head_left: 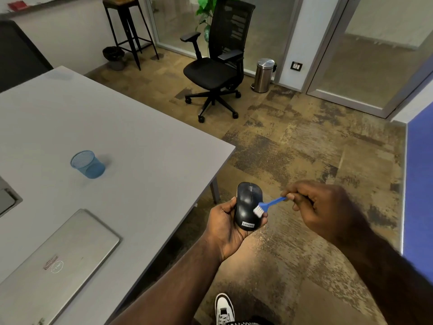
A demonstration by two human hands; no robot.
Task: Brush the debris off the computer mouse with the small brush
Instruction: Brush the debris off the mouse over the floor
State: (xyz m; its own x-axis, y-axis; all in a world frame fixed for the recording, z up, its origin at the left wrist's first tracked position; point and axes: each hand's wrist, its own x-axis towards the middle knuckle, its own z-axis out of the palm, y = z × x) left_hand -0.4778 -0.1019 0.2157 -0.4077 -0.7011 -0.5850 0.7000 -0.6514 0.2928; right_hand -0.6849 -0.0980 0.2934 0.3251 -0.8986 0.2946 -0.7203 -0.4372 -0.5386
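Your left hand (226,227) cups the black mouse (248,206) from below, fingers curled round its sides, holding it over the floor just off the bench (140,141) corner. Your right hand (321,207) pinches the blue handle of the small brush (266,205), whose white bristles touch the right side of the mouse. On the bench stand a blue mesh cup (87,164), with nothing showing inside, and a closed silver laptop (54,261). Farther off are a black office chair (218,64) and a steel bin (263,75), lid shut.
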